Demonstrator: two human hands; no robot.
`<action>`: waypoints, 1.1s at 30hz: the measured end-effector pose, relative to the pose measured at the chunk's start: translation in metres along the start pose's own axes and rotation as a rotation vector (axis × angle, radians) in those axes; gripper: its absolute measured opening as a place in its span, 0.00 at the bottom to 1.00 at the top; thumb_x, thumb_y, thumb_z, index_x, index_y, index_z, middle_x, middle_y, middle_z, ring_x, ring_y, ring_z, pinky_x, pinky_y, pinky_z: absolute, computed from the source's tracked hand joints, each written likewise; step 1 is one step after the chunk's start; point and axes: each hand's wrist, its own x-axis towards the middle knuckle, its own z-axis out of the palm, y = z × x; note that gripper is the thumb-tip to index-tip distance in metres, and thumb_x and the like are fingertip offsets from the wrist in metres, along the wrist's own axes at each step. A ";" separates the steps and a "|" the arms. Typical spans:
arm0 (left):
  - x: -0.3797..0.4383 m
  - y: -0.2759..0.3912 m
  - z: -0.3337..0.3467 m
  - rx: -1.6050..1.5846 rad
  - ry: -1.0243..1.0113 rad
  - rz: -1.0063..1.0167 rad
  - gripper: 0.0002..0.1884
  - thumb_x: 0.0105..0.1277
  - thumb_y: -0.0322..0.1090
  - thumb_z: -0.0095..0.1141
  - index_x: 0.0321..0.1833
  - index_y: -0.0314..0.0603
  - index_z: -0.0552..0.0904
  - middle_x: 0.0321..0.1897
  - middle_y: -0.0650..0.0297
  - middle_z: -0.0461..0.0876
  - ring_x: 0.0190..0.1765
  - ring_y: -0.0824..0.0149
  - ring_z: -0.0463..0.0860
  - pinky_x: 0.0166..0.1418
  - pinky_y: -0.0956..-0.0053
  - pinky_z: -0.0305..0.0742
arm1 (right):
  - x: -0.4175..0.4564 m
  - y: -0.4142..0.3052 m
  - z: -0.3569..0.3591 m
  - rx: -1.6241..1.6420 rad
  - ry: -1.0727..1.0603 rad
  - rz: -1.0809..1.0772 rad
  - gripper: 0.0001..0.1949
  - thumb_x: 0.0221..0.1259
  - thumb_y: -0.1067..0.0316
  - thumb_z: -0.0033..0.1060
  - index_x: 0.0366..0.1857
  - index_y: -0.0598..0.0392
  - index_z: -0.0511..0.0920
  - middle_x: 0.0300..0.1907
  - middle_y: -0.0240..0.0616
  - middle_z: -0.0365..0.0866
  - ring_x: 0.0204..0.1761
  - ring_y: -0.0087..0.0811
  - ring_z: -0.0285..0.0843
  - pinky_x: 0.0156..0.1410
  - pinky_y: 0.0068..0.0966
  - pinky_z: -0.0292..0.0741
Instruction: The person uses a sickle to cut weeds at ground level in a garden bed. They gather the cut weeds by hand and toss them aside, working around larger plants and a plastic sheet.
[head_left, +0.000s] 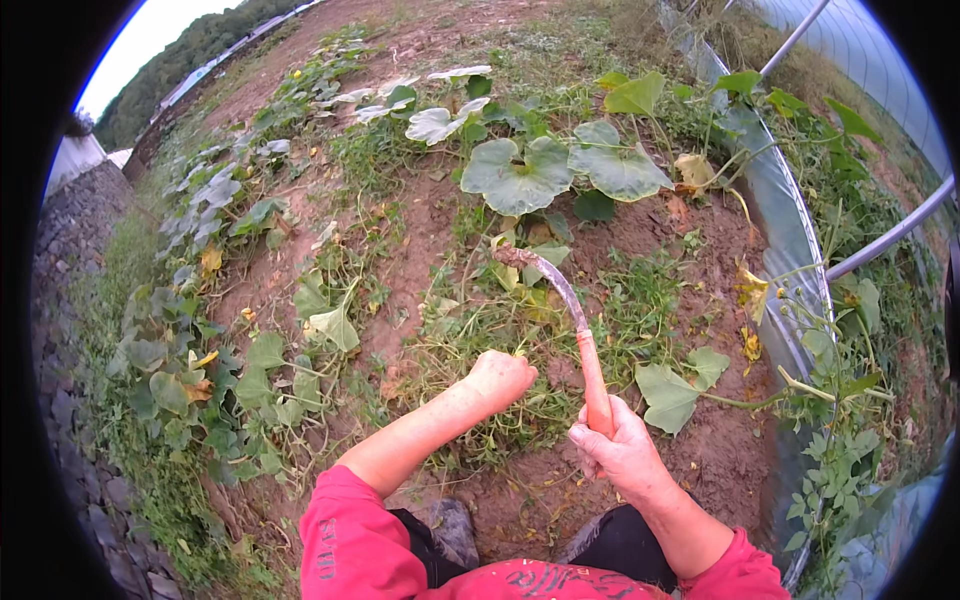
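Observation:
My right hand (616, 450) is closed around the orange handle of a sickle (574, 307). The curved blade points up and to the left, and brown soil clings to its tip. To the left of the handle, my left hand (504, 379) is a fist over the low weeds (465, 337); a bit of green shows at its fingers, but whether it grips a stem I cannot tell. Broad squash leaves (517, 176) spread beyond the blade. A lobed leaf (671, 394) lies just right of my right hand.
On the right runs a greenhouse's plastic sheeting (784, 217) with a metal pipe (889, 232) and trailing vines. More squash vines (214, 195) grow on the left, beside a stone bank (82, 247). My boots (454, 529) stand on brown soil.

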 end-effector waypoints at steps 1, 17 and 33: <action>0.000 0.001 0.001 0.004 -0.016 0.001 0.07 0.59 0.34 0.54 0.39 0.45 0.80 0.41 0.57 0.81 0.39 0.58 0.86 0.38 0.62 0.80 | -0.001 0.000 -0.001 0.026 0.000 -0.007 0.11 0.62 0.70 0.59 0.41 0.53 0.66 0.28 0.27 0.70 0.21 0.16 0.66 0.23 0.16 0.68; -0.018 -0.017 0.010 -0.033 0.023 -0.068 0.18 0.53 0.38 0.65 0.47 0.46 0.77 0.40 0.57 0.80 0.41 0.54 0.84 0.38 0.59 0.80 | -0.011 -0.006 0.002 0.092 0.013 -0.094 0.11 0.63 0.69 0.58 0.43 0.55 0.66 0.30 0.28 0.71 0.21 0.16 0.67 0.23 0.16 0.68; -0.028 -0.003 0.037 -0.024 -0.012 -0.007 0.18 0.56 0.37 0.64 0.48 0.44 0.74 0.41 0.55 0.79 0.37 0.52 0.83 0.39 0.59 0.78 | -0.078 0.199 -0.141 -0.094 0.582 0.339 0.09 0.63 0.61 0.56 0.35 0.55 0.73 0.27 0.29 0.75 0.25 0.19 0.71 0.29 0.21 0.69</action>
